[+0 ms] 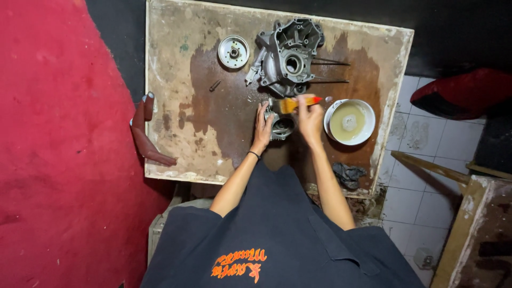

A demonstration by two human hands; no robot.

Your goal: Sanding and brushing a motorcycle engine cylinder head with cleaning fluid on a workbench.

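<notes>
Steadying small metal engine part (281, 126) near counter (176, 133) front edge, left hand (263, 124) wrapping its side; right hand (309, 114) pinching brush (294, 104). Likely heavy, rigid, oily-slick; gripping by outer rim seeming best.

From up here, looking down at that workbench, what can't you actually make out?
Head view only:
- Small metal part: mostly covered by the left hand and right hand, so its shape is unclear.
- Brush: its handle is partly hidden in the right hand.
- Bowl: holds pale liquid; what kind cannot be told.
- Small dark piece on the board: too small to identify.
- Dark rag: crumpled and dimly lit.
</notes>
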